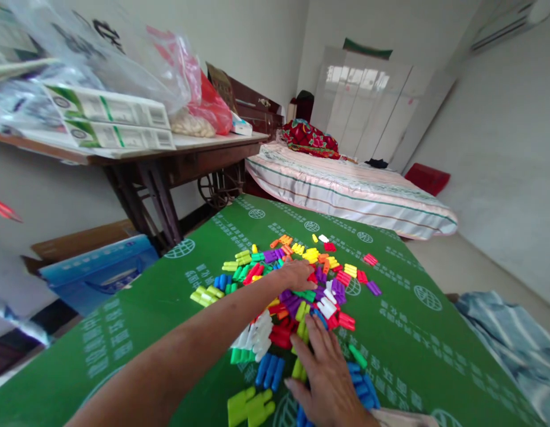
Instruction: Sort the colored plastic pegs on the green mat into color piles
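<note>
My left hand (298,274) reaches across to the far part of a heap of plastic pieces, its fingers bent down and close together by a red piece (312,279); what lies under the fingertips is hidden. Nearer to me, my right hand (325,375) lies over the near side of the heap with fingers spread, touching yellow-green pieces (300,370) beside it. The pieces look like small joined tubes. Around the hands are white pieces (257,335), a blue piece (270,371), purple pieces (338,290) and blue pieces (364,385).
The pieces lie on a green printed board (403,350). Left stands a sewing-machine table (186,155) bearing boxes (115,121) and bags, with a blue box (101,276) below. A bed (346,184) is beyond the board; striped cloth (515,344) lies at the right.
</note>
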Demonstrator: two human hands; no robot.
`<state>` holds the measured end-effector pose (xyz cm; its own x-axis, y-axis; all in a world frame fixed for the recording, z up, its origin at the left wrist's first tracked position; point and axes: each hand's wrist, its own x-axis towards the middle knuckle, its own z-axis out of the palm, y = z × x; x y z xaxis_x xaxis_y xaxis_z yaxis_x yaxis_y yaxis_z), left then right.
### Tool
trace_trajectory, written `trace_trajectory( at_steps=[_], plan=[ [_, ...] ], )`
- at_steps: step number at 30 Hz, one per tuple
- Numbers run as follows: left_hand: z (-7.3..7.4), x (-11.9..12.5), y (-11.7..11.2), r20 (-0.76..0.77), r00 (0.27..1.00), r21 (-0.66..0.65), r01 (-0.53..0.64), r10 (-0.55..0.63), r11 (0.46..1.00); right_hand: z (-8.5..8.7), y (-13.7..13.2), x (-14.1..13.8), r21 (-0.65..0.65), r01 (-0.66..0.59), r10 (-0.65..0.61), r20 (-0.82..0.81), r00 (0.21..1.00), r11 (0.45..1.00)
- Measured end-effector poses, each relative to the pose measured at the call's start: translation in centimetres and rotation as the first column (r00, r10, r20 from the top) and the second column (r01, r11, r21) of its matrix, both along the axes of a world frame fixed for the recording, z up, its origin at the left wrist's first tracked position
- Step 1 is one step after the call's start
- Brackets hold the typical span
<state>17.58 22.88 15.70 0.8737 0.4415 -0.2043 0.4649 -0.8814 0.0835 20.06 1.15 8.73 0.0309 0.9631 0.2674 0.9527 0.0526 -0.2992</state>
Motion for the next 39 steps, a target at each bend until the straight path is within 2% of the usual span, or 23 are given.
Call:
trace_trajectory(
  at_steps=[3, 8, 13, 19, 24, 26, 28, 29, 31, 32, 34, 37, 39],
  plan=[
    [0.8, -1.2, -0.3, -0.025, 0.999, 0.025, 0.024, -0.024, 0.999, 0.6, 1.9, 1.1, 0.02, 0.037, -0.037, -0.02, 0.999, 0.999],
    [1.4, -2.9, -0.3, -0.063, 0.997, 0.051, 0.039, -0.036, 0.998, -0.5, 4.9, 3.0, 0.094, 0.043, -0.037, -0.067, 0.997, 0.995],
    [1.7, -4.5, -0.9, -0.01, 0.999, 0.032, 0.049, -0.049, 0.998, -0.7, 8.1, 4.8, 0.145, 0.108, -0.087, -0.144, 0.986, 0.983],
    [1.7, -6.0, -3.3, 0.056, 0.997, 0.021, 0.049, -0.051, 0.999, -0.3, 11.6, 5.8, 0.164, 0.143, -0.086, -0.312, 0.946, 0.976],
    [1.5, -7.4, -5.9, 0.14, 0.984, -0.003, 0.113, -0.112, 0.994, 1.1, 13.3, 6.0, 0.189, 0.151, -0.079, -0.341, 0.937, 0.97],
    [1.7, -8.5, -6.1, 0.208, 0.966, -0.045, 0.165, -0.152, 0.985, 2.1, 12.5, 6.4, 0.176, 0.172, -0.104, -0.34, 0.935, 0.969],
    [2.1, -9.9, -5.3, 0.263, 0.954, -0.056, 0.162, -0.142, 0.985, 3.0, 10.3, 6.9, 0.151, 0.2, -0.14, -0.336, 0.931, 0.968],
    [2.3, -10.7, -4.6, 0.273, 0.958, -0.042, 0.105, -0.09, 0.994, 3.4, 8.5, 7.1, 0.126, 0.215, -0.163, -0.328, 0.93, 0.969],
    [2.8, -12.0, -2.5, 0.231, 0.965, 0.01, -0.129, 0.123, 0.992, 4.2, 4.4, 7.3, 0.037, 0.248, -0.228, -0.286, 0.931, 0.968],
    [3.0, -12.5, -1.3, 0.184, 0.947, 0.044, -0.277, 0.265, 0.96, 4.5, 2.2, 7.2, -0.076, 0.272, -0.283, -0.218, 0.934, 0.959],
    [3.1, -13.2, 1.0, 0.149, 0.884, 0.076, -0.457, 0.443, 0.886, 4.8, -1.8, 6.7, -0.298, 0.35, -0.38, -0.048, 0.924, 0.888],
    [2.4, -13.0, 3.5, 0.086, 0.81, 0.045, -0.584, 0.579, 0.81, 4.4, -4.9, 5.3, -0.518, 0.363, -0.37, 0.093, 0.924, 0.775],
    [1.6, -12.3, 4.2, 0.044, 0.797, 0.006, -0.603, 0.602, 0.798, 3.8, -5.2, 4.2, -0.575, 0.329, -0.328, 0.11, 0.938, 0.749]
  ],
)
